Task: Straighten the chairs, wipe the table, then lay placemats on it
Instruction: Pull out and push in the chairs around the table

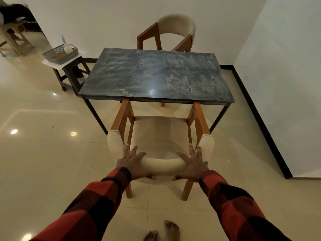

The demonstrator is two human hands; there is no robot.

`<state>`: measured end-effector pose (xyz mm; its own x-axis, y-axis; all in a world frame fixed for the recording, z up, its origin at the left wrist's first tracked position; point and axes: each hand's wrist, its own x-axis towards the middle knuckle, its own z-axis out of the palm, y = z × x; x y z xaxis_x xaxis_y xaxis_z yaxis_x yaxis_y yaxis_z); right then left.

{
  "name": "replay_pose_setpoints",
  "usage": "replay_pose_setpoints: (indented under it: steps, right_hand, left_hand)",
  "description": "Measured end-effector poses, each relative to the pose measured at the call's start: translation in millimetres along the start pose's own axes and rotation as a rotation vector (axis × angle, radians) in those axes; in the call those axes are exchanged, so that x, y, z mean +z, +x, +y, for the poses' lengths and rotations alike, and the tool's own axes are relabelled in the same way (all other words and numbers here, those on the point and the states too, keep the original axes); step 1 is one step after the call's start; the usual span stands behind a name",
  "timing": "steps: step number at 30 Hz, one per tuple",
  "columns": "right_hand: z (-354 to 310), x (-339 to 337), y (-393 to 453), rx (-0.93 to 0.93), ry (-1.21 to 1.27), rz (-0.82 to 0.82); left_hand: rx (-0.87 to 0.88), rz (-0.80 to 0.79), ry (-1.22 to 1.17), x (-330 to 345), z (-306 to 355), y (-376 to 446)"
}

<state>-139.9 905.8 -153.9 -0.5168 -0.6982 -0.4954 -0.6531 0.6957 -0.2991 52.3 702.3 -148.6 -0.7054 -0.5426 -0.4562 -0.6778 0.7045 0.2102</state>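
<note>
Reading from the left of the tabletop (156, 73), I see a low stool (71, 73) just beside its left edge carrying a basket (60, 53) with a spray bottle (66, 46) standing in it, which I judge is parked there so the wiping supplies are within reach later (no placemats show from here). The tabletop itself is dark, streaked stone with smears toward its right side, so I'd say the wipe is not yet done. At its far side a chair (175, 30) faces in, turned a little askew. At its near side the near chair (160, 134) sits with its wooden arms tucked under the tabletop edge. My left hand (132, 162) wraps the padded backrest, fingers over the top and thumb underneath, so that grip is closed on the backrest; my right hand (192, 164) does the same on the other side of the curve. Holding both ends of the curve evenly lets me steer the chair square to the tabletop, which I judge is the step in hand.
</note>
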Motion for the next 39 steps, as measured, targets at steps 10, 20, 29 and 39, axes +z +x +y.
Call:
replay_pose_setpoints:
  steps: [10,20,29,39]
  right_hand:
    - [-2.4,1.3,3.0,0.045,-0.002,0.052]
    - [-16.9,13.8,-15.1,0.054,-0.186,0.206]
    - [-26.2,12.6,-40.7,-0.098,-0.277,0.3]
    - [12.0,-9.3,-83.4,0.005,-0.225,0.389]
  left_hand:
    - [0.008,0.023,-0.013,1.1,-1.6,11.4]
    - [-0.052,0.079,-0.085,7.5,8.1,-4.2]
    - [0.076,0.246,0.292,22.3,20.1,-29.4]
    - [0.214,0.356,0.07,4.1,70.9,-48.8]
